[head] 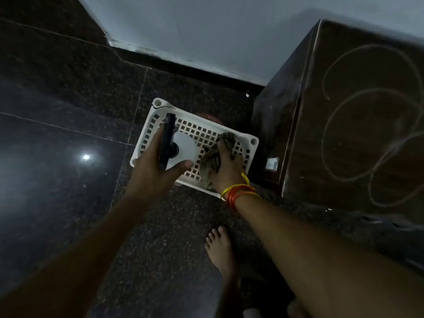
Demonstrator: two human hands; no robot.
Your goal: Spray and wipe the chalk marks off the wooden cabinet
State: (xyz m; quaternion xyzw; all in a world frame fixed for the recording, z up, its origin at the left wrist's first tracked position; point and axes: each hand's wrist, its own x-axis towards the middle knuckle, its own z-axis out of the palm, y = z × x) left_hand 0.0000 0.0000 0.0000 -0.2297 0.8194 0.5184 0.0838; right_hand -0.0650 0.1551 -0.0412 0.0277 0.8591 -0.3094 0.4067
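Two hands in basket (pixel 249 143) — left hand (pixel 156 171) round spray bottle (pixel 177 145), right hand (pixel 226 166) on cloth (pixel 212 157)

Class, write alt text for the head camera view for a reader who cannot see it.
Seen from above, the left hand grips a spray bottle and the right hand grips a cloth, both over a white basket on the dark floor. Beside it, the wooden cabinet shows looping chalk marks.

White spray bottle (pixel 183 145) and crumpled cloth (pixel 213 157) sit beside the chalk-scrawled dark cabinet (pixel 344 111).
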